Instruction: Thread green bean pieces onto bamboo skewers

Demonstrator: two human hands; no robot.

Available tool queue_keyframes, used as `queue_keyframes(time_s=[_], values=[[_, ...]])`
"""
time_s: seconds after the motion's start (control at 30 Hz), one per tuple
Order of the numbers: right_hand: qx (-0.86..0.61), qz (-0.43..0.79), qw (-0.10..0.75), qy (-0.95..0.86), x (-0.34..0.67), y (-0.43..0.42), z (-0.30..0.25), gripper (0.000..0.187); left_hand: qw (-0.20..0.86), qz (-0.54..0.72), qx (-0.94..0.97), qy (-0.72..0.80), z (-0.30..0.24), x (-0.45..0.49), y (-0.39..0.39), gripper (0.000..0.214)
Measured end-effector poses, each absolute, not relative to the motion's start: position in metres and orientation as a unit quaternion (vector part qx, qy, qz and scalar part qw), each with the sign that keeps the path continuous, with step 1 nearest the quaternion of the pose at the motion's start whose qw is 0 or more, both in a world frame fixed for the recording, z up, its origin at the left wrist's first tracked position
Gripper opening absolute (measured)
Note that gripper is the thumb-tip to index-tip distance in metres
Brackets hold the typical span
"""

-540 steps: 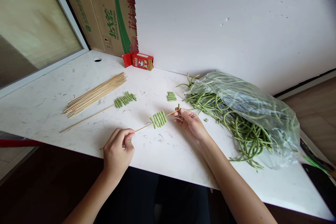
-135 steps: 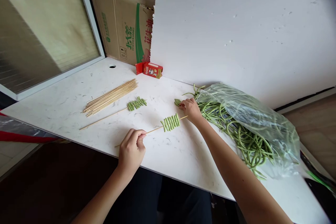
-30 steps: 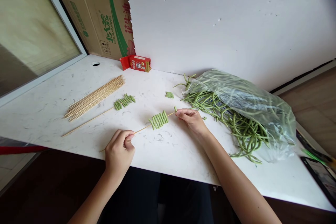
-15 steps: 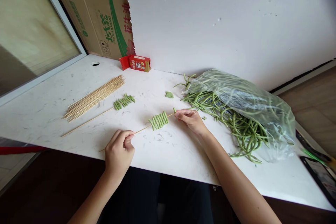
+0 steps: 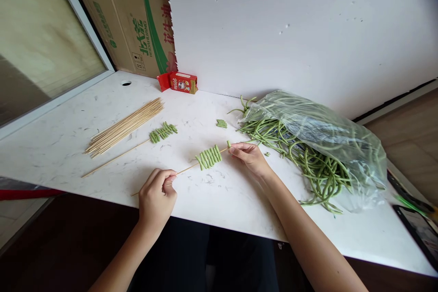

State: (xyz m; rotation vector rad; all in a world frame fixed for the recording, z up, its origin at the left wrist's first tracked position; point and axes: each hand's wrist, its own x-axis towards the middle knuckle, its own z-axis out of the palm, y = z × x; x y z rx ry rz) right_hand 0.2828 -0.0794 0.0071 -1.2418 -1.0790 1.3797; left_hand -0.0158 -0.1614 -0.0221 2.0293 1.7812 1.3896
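Note:
My left hand [image 5: 157, 196] pinches the near end of a bamboo skewer [image 5: 186, 169] that lies low over the white table. Several short green bean pieces [image 5: 209, 157] are threaded side by side on it. At the skewer's far tip, my right hand [image 5: 249, 157] pinches one more bean piece [image 5: 228, 144]. A small heap of cut bean pieces [image 5: 221, 123] lies just beyond. Farther left rests a second skewer with bean pieces [image 5: 163, 131] on it.
A bundle of bare skewers [image 5: 125, 125] lies at the left. A clear plastic bag of long green beans [image 5: 308, 141] spreads over the right. A small red carton [image 5: 179, 82], a cardboard box [image 5: 137, 23] and a white board [image 5: 301, 27] stand behind. A dark phone [image 5: 415, 232] lies at the right edge.
Since 4.5 s ago my right hand came back from the heap of cut pieces to the skewer tip with one piece. Over the last second both hands have barely moved.

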Motion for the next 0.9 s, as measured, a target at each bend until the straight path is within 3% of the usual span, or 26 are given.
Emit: queue_keyframes(time_s=[0.43, 0.9], values=[[-0.459, 0.598, 0.448, -0.481, 0.272, -0.086, 0.008, 0.028, 0.054, 0.466, 0.669, 0.576, -0.022, -0.015, -0.162, 0.027], [-0.479, 0.571, 0.425, -0.513, 0.270, -0.089, 0.015, 0.034, 0.054, 0.472, 0.661, 0.581, -0.019, -0.013, -0.164, 0.024]])
